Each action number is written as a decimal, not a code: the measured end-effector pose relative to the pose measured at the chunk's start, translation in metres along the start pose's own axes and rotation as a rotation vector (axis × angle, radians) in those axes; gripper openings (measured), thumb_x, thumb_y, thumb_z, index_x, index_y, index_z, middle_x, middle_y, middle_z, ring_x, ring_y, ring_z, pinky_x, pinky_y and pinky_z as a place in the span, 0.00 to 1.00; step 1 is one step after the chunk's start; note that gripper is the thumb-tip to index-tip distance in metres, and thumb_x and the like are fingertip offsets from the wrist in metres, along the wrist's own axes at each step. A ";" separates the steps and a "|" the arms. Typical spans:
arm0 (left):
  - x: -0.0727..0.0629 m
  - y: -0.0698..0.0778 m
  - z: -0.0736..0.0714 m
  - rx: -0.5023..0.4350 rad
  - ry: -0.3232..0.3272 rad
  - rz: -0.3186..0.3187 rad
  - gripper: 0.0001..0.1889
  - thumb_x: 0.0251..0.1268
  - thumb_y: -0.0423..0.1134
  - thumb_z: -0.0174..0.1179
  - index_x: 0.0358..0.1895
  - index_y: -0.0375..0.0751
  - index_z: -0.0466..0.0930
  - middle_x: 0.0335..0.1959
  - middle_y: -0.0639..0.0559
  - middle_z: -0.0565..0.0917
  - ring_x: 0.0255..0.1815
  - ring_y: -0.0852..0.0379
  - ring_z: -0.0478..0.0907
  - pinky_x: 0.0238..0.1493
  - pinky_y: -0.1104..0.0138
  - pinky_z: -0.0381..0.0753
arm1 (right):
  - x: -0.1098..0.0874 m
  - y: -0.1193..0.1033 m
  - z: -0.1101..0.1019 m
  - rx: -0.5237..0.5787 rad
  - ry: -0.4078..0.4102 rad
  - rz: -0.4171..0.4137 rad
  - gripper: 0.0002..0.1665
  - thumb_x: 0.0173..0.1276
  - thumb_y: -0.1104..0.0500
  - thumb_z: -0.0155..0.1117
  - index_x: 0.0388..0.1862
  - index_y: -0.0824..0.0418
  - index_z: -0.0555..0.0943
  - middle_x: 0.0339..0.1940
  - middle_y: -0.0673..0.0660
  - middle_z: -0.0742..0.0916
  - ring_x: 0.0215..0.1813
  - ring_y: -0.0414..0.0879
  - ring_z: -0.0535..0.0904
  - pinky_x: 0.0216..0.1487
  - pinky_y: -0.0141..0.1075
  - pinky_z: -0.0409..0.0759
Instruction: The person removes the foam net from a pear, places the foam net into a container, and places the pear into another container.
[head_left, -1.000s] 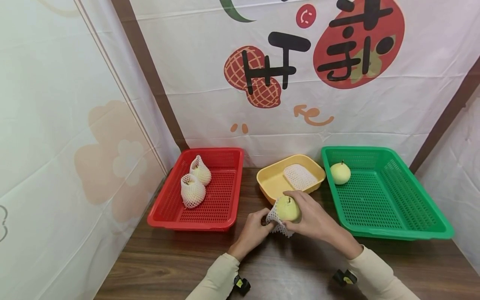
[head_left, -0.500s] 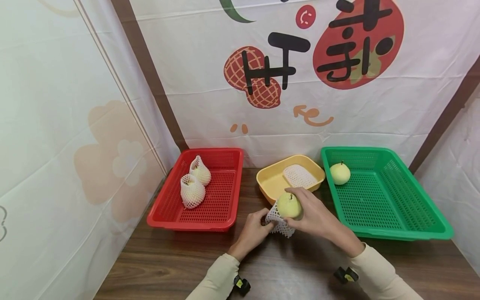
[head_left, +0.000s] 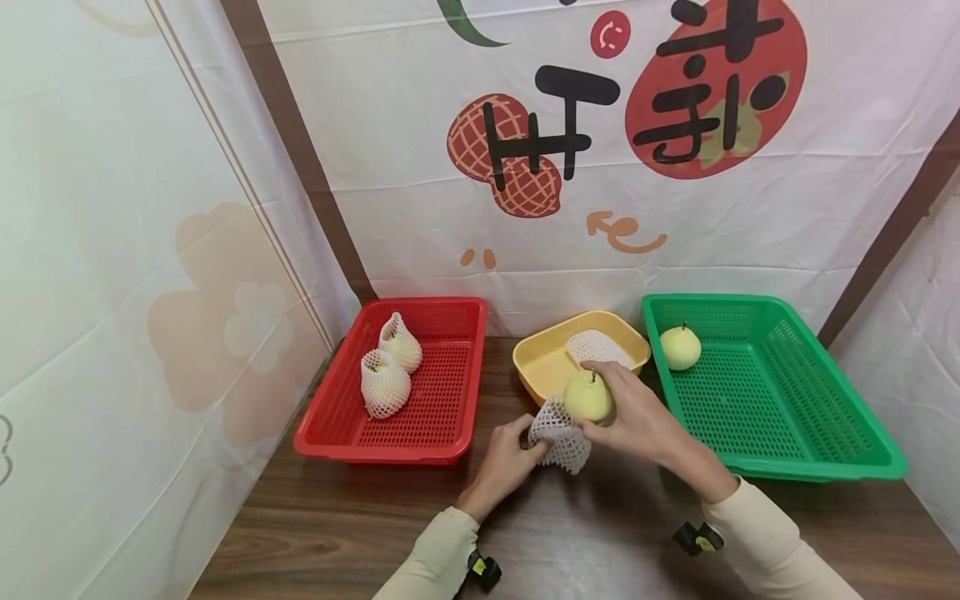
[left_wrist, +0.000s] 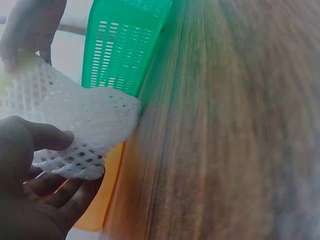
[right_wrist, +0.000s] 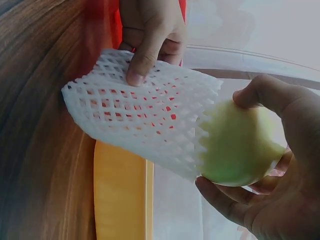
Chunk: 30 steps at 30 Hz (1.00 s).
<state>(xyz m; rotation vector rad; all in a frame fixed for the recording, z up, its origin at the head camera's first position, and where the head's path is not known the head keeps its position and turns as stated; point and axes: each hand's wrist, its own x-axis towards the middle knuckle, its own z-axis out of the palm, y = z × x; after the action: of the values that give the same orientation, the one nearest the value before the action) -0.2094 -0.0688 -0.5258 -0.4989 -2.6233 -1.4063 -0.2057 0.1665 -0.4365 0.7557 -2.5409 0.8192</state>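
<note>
Between thumb and fingers, my left hand (head_left: 506,462) pinches a white foam net sleeve (head_left: 564,442), which hangs limp just above the table. My right hand (head_left: 637,421) grips a bare pale-green pear (head_left: 587,397) by its sides, stem up. In the right wrist view the pear (right_wrist: 240,142) sits at the mouth of the foam net (right_wrist: 135,110), whose scalloped edge laps over a small part of it. The left wrist view shows the left thumb on top of the net (left_wrist: 95,112) and the fingers beneath; the pear is mostly hidden there.
A red basket (head_left: 442,446) on the left holds two net-wrapped pears (head_left: 386,385). Behind my hands stands a yellow tray (head_left: 540,354) with flat white foam nets (head_left: 597,348). The green basket (head_left: 780,467) on the right holds one bare pear (head_left: 681,348).
My right hand has moved up and to the right with the pear, drawing it mostly out of the foam net. The left hand has stayed nearly in place, still pinching the net.
</note>
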 end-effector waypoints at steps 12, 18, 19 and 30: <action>0.001 0.002 -0.001 -0.053 0.057 0.004 0.05 0.65 0.34 0.72 0.42 0.45 0.87 0.31 0.54 0.87 0.29 0.66 0.73 0.32 0.74 0.74 | 0.005 0.009 -0.016 0.005 -0.034 0.070 0.49 0.59 0.52 0.80 0.76 0.63 0.70 0.66 0.66 0.82 0.61 0.59 0.82 0.53 0.56 0.85; 0.001 0.005 -0.002 -0.078 0.075 -0.014 0.05 0.65 0.34 0.72 0.40 0.46 0.86 0.30 0.55 0.86 0.29 0.66 0.73 0.32 0.74 0.74 | 0.007 0.013 -0.022 0.005 -0.037 0.089 0.48 0.60 0.53 0.79 0.76 0.64 0.70 0.66 0.66 0.82 0.60 0.59 0.81 0.53 0.56 0.85; 0.001 0.005 -0.003 -0.082 0.080 -0.011 0.05 0.65 0.34 0.71 0.40 0.46 0.86 0.30 0.55 0.85 0.28 0.66 0.73 0.31 0.74 0.74 | 0.008 0.014 -0.023 0.005 -0.036 0.090 0.48 0.59 0.53 0.79 0.76 0.64 0.70 0.65 0.66 0.82 0.60 0.59 0.81 0.53 0.56 0.85; 0.004 0.008 -0.003 -0.107 0.133 -0.027 0.04 0.66 0.35 0.70 0.38 0.44 0.83 0.24 0.58 0.78 0.23 0.64 0.71 0.26 0.75 0.71 | 0.012 0.023 -0.031 0.018 -0.030 0.126 0.48 0.61 0.54 0.79 0.77 0.64 0.69 0.68 0.67 0.80 0.61 0.59 0.80 0.51 0.55 0.84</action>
<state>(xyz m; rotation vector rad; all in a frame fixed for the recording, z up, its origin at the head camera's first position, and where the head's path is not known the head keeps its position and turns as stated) -0.2110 -0.0667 -0.5168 -0.3689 -2.4703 -1.5373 -0.2238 0.1969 -0.4170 0.6227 -2.6337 0.8785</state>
